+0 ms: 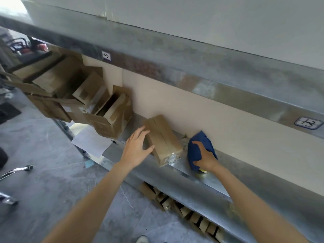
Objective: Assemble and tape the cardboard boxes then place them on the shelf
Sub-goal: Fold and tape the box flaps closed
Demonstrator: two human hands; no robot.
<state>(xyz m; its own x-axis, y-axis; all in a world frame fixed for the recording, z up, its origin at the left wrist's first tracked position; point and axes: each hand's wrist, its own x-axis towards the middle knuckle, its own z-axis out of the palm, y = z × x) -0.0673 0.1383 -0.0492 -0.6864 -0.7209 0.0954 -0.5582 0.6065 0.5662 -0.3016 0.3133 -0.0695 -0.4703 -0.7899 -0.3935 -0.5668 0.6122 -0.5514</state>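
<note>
Fingers (142, 131) of L hand (135, 149) are spread and straight, tips touching the left side of the taped cardboard box (164, 139), not curled round it. Box lies flat on the metal shelf (185, 170), close to the back wall (228, 123). R hand (205, 157) grips a blue tape dispenser (201, 140) resting on the shelf just right of the box. Open boxes (105, 113) are piled further left.

1. Soft, even daylight fills the scene; the upper left corner of the frame is blown out to white.
2. Shadows are faint: a soft one lies under the left hand (135, 148) on the shelf (219, 183).
3. Small glints show on the near end of the cardboard box (163, 137) and under the blue tape dispenser (199, 146).
4. Wide-angle distortion tilts and bows the shelf's edges.
5. The whole picture is slightly soft; the left edge is most smeared.
</note>
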